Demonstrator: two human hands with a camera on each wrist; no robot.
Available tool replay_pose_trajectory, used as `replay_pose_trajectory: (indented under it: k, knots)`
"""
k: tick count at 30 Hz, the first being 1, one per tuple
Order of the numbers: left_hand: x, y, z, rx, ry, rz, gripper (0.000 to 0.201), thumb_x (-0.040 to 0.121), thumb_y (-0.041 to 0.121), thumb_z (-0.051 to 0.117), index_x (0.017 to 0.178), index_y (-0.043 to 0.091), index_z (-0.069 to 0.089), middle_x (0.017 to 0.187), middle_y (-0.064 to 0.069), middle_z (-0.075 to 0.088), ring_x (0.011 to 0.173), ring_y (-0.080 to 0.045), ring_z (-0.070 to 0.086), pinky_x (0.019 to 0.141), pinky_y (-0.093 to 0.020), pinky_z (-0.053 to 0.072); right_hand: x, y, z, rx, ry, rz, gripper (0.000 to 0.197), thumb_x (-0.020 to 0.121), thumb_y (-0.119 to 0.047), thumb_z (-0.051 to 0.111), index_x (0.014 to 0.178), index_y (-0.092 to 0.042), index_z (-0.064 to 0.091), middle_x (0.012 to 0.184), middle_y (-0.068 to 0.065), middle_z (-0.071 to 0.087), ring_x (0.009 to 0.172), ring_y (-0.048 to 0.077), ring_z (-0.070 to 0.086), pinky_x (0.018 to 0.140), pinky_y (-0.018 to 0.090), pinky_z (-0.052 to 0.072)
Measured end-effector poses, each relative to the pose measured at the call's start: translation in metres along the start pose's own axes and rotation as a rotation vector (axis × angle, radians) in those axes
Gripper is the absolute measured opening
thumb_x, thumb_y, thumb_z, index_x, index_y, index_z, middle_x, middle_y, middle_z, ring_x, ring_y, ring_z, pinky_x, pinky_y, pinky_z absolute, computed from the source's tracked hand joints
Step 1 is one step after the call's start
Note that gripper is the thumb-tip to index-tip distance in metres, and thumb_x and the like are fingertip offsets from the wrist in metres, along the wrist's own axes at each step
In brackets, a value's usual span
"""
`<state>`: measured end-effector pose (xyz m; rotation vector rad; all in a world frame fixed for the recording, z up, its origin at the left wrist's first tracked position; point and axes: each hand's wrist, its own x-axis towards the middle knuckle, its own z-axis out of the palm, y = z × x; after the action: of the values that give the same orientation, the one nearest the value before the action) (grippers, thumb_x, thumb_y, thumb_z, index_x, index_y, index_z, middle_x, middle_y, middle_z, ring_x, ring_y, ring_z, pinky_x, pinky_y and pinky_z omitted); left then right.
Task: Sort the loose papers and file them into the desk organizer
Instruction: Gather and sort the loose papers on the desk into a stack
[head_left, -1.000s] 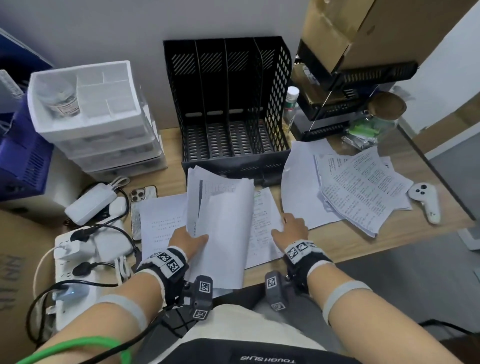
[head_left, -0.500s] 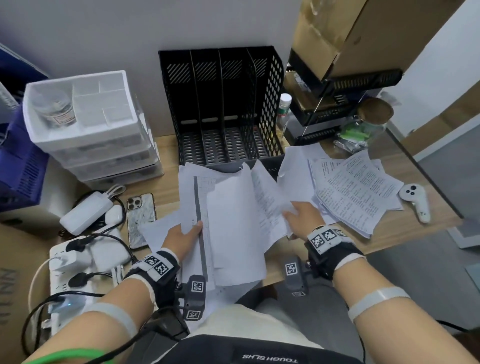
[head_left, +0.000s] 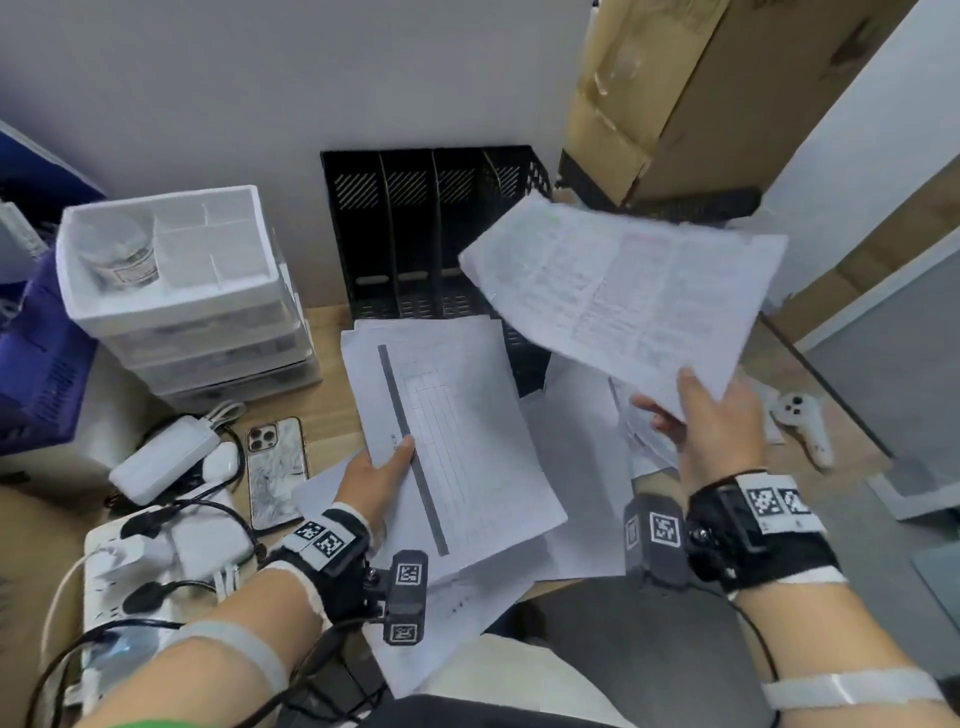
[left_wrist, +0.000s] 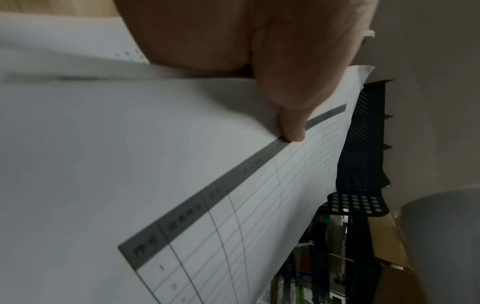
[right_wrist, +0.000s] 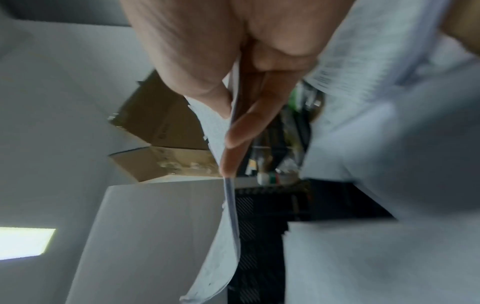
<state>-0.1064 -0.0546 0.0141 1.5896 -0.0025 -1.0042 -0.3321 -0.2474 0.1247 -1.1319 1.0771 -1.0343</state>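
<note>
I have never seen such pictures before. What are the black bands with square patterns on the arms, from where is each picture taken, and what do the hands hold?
No machine here: a person works with bare hands. The bands carry small cameras and printed markers. One picture comes from a camera on the head, looking down at the desk; the other two look along each wrist at the fingers.

The left hand grips a stack of sheets with a printed table on top. The right hand holds up printed pages before the black desk organizer, whose slots look empty. On the desk lie more papers, a phone, a white controller and white drawers.
</note>
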Motion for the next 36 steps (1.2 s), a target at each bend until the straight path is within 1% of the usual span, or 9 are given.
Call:
replay_pose_trajectory:
  k: [4, 10, 14, 17, 23, 28, 32, 34, 36]
  knots:
    - [-0.002, 0.006, 0.006, -0.115, -0.015, 0.016, 0.031, 0.091, 0.041, 0.068, 0.111, 0.018, 0.068, 0.113, -0.013, 0.076, 0.101, -0.037, 0.073, 0.093, -0.059, 0.055, -0.037, 0.040, 0.014, -0.114, -0.271, 0.191, 0.032, 0.096, -0.004, 0.051, 0.117, -0.028, 0.057, 0.110, 0.003, 0.073, 0.083, 0.031, 0.075, 0.065, 0.038, 0.059]
    - [-0.001, 0.005, 0.014, -0.165, -0.016, 0.104, 0.083, 0.065, 0.075, 0.069, 0.123, 0.015, 0.066, 0.113, -0.008, 0.077, 0.100, -0.032, 0.074, 0.090, -0.054, 0.058, -0.071, 0.077, 0.048, -0.242, -0.609, 0.424, 0.049, 0.092, 0.007, 0.042, 0.132, -0.022, 0.046, 0.118, 0.010, 0.070, 0.087, 0.038, 0.074, 0.066, 0.044, 0.060]
    - [-0.004, 0.000, 0.025, -0.110, -0.086, 0.166, 0.042, 0.082, 0.028, 0.078, 0.120, 0.012, 0.067, 0.119, -0.011, 0.074, 0.106, -0.028, 0.072, 0.094, -0.050, 0.057, -0.078, 0.087, 0.061, -0.354, -0.806, 0.537, 0.044, 0.093, -0.001, 0.046, 0.135, -0.014, 0.045, 0.118, 0.012, 0.070, 0.088, 0.035, 0.074, 0.056, 0.031, 0.058]
    - [0.000, -0.004, 0.029, -0.062, -0.113, 0.193, 0.026, 0.093, 0.016, 0.068, 0.118, 0.013, 0.067, 0.121, -0.010, 0.073, 0.106, -0.027, 0.072, 0.094, -0.047, 0.057, -0.069, 0.090, 0.055, -0.457, -0.761, 0.510, 0.034, 0.093, -0.010, 0.053, 0.127, -0.004, 0.054, 0.114, 0.014, 0.071, 0.087, 0.030, 0.073, 0.056, 0.029, 0.056]
    - [0.011, 0.009, 0.037, -0.081, -0.255, 0.195, 0.035, 0.093, 0.005, 0.065, 0.128, 0.004, 0.061, 0.123, -0.014, 0.072, 0.112, -0.034, 0.070, 0.100, -0.055, 0.052, -0.005, 0.077, -0.015, -0.462, -0.217, 0.280, 0.056, 0.085, -0.024, 0.071, 0.132, -0.023, 0.042, 0.129, 0.003, 0.054, 0.112, 0.018, 0.056, 0.100, 0.038, 0.048]
    - [-0.005, 0.029, 0.074, -0.079, -0.513, 0.053, 0.035, 0.090, 0.005, 0.064, 0.125, 0.003, 0.064, 0.123, -0.017, 0.072, 0.112, -0.035, 0.070, 0.087, -0.043, 0.060, 0.036, 0.065, -0.054, -0.353, -0.417, 0.318, 0.089, 0.064, -0.056, 0.082, 0.139, -0.030, 0.043, 0.133, -0.004, 0.061, 0.123, 0.017, 0.058, 0.106, 0.046, 0.045]
    - [-0.005, 0.026, 0.113, -0.065, -0.525, -0.044, 0.039, 0.088, 0.020, 0.065, 0.124, 0.006, 0.065, 0.120, -0.016, 0.073, 0.109, -0.034, 0.071, 0.083, -0.044, 0.062, 0.046, 0.068, -0.068, -0.268, -0.509, 0.430, 0.061, 0.076, -0.049, 0.076, 0.128, -0.023, 0.057, 0.126, 0.001, 0.068, 0.117, 0.021, 0.063, 0.106, 0.050, 0.044]
    - [-0.002, 0.015, 0.133, 0.011, -0.496, -0.043, 0.034, 0.090, 0.019, 0.065, 0.122, 0.010, 0.066, 0.118, -0.014, 0.075, 0.106, -0.033, 0.073, 0.082, -0.045, 0.061, 0.049, 0.077, -0.077, -0.278, -0.503, 0.414, 0.034, 0.092, -0.027, 0.063, 0.125, -0.019, 0.058, 0.129, 0.002, 0.064, 0.115, 0.019, 0.062, 0.106, 0.045, 0.045]
    - [0.002, 0.001, 0.152, 0.127, -0.444, -0.058, 0.027, 0.092, 0.013, 0.066, 0.120, 0.011, 0.066, 0.114, -0.014, 0.076, 0.103, -0.036, 0.073, 0.087, -0.052, 0.059, 0.055, 0.089, -0.089, -0.392, -0.549, 0.345, 0.037, 0.097, -0.016, 0.053, 0.134, -0.019, 0.051, 0.136, -0.003, 0.056, 0.123, 0.017, 0.056, 0.108, 0.041, 0.042]
